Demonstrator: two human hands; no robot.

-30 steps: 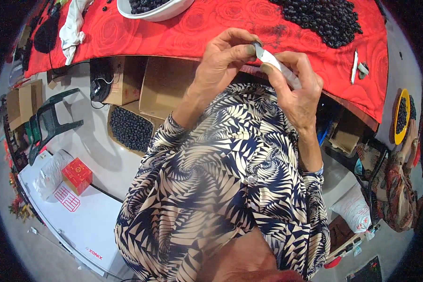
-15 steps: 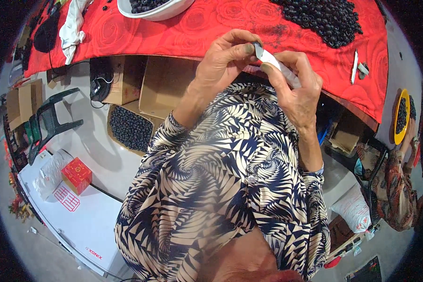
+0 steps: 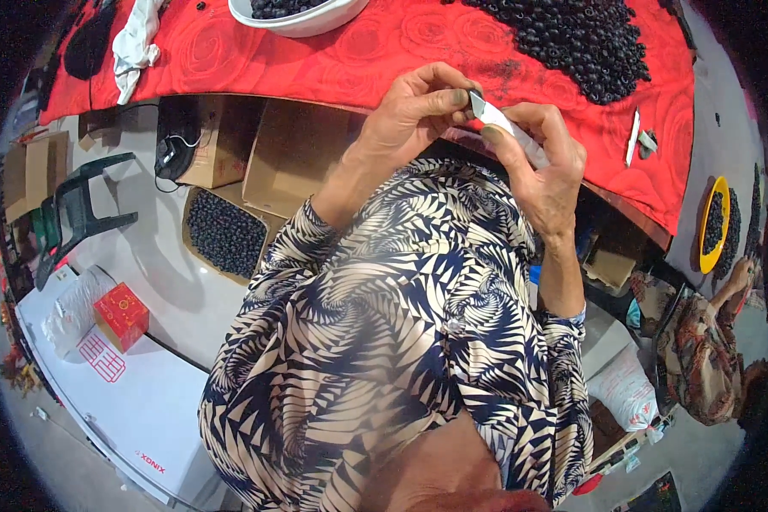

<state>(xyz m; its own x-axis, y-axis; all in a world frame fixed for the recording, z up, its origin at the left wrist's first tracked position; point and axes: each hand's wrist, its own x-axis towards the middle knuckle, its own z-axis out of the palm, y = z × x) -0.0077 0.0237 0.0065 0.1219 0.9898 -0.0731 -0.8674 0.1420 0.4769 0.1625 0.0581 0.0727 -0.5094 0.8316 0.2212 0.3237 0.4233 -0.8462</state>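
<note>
At the near edge of the red cloth-covered table (image 3: 358, 81), both my hands meet. My left hand (image 3: 414, 111) is closed, pinching a small dark piece (image 3: 475, 94) between thumb and fingertips; most of it is hidden. Wrapped in my right hand (image 3: 542, 162) is a slim white-handled cutter (image 3: 514, 130), its pointed grey tip against the dark piece. The right thumb lies along the handle, close to the tip. Beyond my hands, a heap of small black ring-like parts (image 3: 584, 43) covers the cloth.
A white bowl of black parts (image 3: 311, 21) stands at the far edge of view. Right of my hands lies a thin white stick (image 3: 633, 136). Below are cardboard boxes, one with black parts (image 3: 222, 230). At right, another person's arm (image 3: 730, 286) is near a yellow basin (image 3: 706, 230).
The view has shifted slightly. My hands keep the same grip, and the cutter's tip stays at the dark piece. At right, the other person's arm has moved away from the yellow basin.
</note>
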